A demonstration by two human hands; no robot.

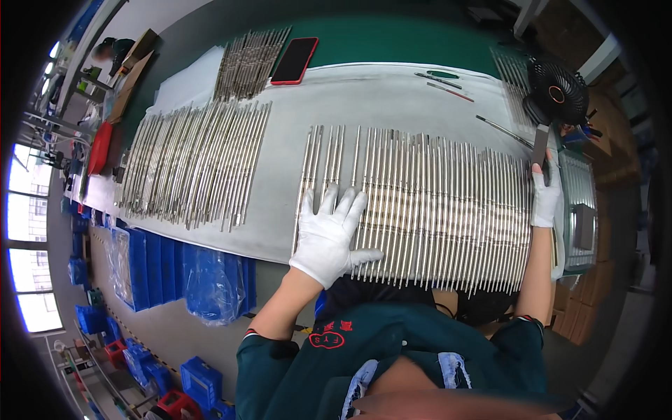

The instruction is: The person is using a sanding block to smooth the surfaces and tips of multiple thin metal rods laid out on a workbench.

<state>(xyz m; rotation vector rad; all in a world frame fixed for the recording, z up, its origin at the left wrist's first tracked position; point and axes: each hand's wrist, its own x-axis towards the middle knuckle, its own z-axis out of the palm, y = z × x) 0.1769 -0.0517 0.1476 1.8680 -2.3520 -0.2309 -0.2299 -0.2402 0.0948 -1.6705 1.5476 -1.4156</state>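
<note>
My left hand (330, 234), in a white glove, lies flat with fingers spread on the left part of a long row of thin metal rods (448, 210). The rods lie side by side on a grey sheet (392, 98) over the table. My right hand (545, 192), also in a white glove, is at the right end of the row and grips a flat grey block (540, 145) that stands upright against the last rods.
A second pile of metal rods (192, 164) lies to the left, with another bundle (246, 63) behind it. A red phone (295, 60) and a black fan (556, 92) sit at the back. Blue bins (182, 276) stand below the table's left edge.
</note>
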